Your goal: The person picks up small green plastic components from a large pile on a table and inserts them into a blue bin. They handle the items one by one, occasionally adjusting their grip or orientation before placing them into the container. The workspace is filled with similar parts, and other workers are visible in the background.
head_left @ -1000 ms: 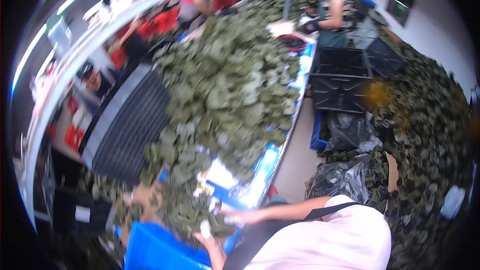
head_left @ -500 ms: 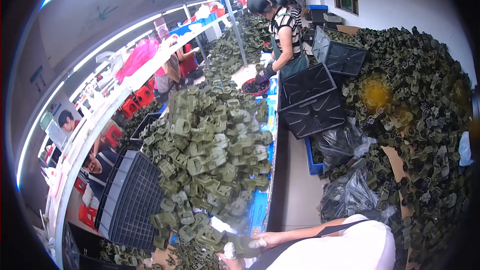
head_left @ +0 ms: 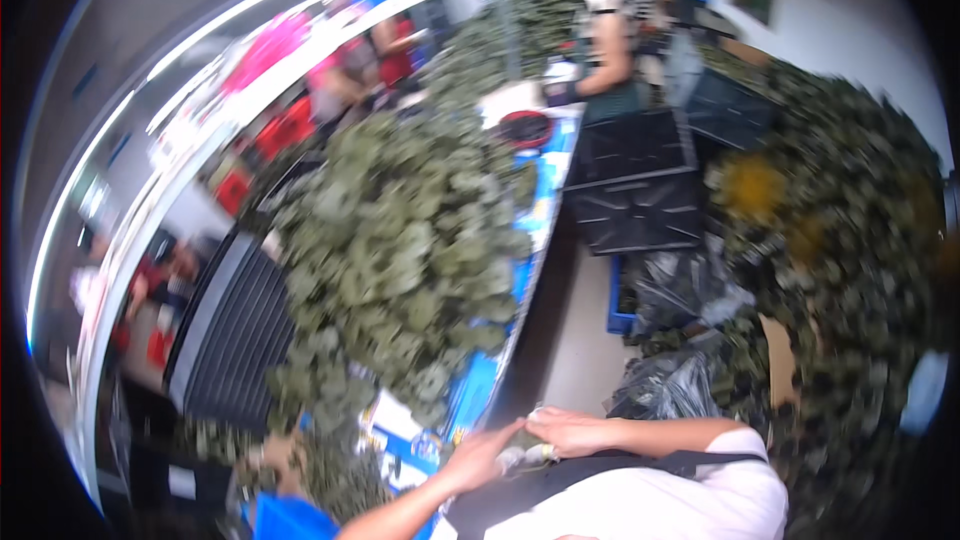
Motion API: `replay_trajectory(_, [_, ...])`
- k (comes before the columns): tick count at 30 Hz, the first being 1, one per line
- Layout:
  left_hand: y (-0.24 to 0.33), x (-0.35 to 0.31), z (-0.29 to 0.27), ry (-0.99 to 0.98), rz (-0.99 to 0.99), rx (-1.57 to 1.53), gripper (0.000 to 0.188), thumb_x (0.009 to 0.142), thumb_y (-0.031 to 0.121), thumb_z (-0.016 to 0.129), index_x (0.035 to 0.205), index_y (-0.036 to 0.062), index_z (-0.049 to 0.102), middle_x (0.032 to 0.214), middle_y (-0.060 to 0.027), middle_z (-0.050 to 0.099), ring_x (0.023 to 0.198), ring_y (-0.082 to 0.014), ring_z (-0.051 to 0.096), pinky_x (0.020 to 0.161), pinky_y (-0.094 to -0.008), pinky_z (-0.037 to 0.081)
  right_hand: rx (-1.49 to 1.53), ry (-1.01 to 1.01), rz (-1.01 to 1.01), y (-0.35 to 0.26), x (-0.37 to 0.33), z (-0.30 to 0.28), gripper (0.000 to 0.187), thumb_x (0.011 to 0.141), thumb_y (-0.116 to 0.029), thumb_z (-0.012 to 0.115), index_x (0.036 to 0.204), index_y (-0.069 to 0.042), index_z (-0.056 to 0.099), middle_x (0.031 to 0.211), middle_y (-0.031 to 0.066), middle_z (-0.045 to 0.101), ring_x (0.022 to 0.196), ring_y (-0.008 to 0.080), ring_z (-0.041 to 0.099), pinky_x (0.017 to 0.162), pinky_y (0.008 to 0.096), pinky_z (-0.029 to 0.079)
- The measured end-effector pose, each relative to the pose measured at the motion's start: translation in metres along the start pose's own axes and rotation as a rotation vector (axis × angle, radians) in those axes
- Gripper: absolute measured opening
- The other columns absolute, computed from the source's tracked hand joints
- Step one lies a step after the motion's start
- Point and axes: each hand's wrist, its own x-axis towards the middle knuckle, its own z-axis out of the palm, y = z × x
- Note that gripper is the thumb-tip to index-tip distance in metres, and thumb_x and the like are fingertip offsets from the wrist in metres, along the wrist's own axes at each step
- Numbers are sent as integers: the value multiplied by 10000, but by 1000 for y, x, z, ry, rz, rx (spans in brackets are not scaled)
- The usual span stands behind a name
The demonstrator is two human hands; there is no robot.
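Observation:
My left hand (head_left: pixel 476 462) and my right hand (head_left: pixel 568 433) meet in front of my body, at the near end of the worktable, with their fingertips close together. Pale covers sit on some of my fingertips. The fingers of both are bent in around a small, pale greenish patch between them, too blurred to name. Just beyond, a tall heap of olive-green moulded plastic parts (head_left: pixel 400 240) covers much of the table. A blue and white printed sheet (head_left: pixel 400 437) shows at the heap's near edge.
A ribbed grey-black crate (head_left: pixel 235 330) leans left of the heap, and a blue bin (head_left: pixel 292 518) stands at lower left. Black crates (head_left: pixel 640 200), plastic bags (head_left: pixel 670 380) and another parts heap (head_left: pixel 850 230) fill the right side. A co-worker (head_left: pixel 610 40) stands farther along the table by a red basket (head_left: pixel 526 128).
The whole view has shifted and blurred. My hands have come up and closer together; the green part seen between them before no longer shows clearly. A blue bin has entered at lower left.

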Motion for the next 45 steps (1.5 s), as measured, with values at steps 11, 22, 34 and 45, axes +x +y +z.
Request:
replay_trajectory(11, [-18, -2, 23, 182, -74, 3, 518, 753, 216, 596, 1225, 121, 404, 898, -151, 586, 960, -309, 553, 991, -495, 296, -243, -8, -84, -13, 7, -13, 537, 794, -189, 542, 1278, -7, 399, 1008, 260, 575, 957, 383, 559, 865, 431, 421])
replay_trajectory(22, [-19, -33, 17, 277, -238, -296, 554, 669, 34, 616, 1196, 81, 452, 973, -139, 579, 968, -301, 546, 837, -390, 414, 124, -197, -57, -7, 42, -4, 540, 790, -100, 490, 1305, -2, 359, 954, 248, 543, 880, 395, 529, 839, 421, 413])
replay_trajectory(34, [-26, -56, 17, 252, -195, -276, 557, 646, -17, 601, 1179, 33, 445, 1056, -140, 553, 1020, -297, 523, 903, -387, 371, 203, -158, -105, -14, 53, 19, 510, 785, -102, 494, 1269, 21, 389, 1029, 244, 535, 989, 389, 506, 883, 430, 385])
replay_trajectory(45, [-17, -76, -22, 263, -209, -32, 692, 700, 237, 691, 1304, 125, 370, 1138, -224, 499, 1097, -381, 458, 1023, -449, 244, 426, -72, -74, -10, 58, 13, 497, 794, -185, 598, 1238, -5, 469, 1177, 218, 530, 1093, 336, 516, 942, 359, 380])
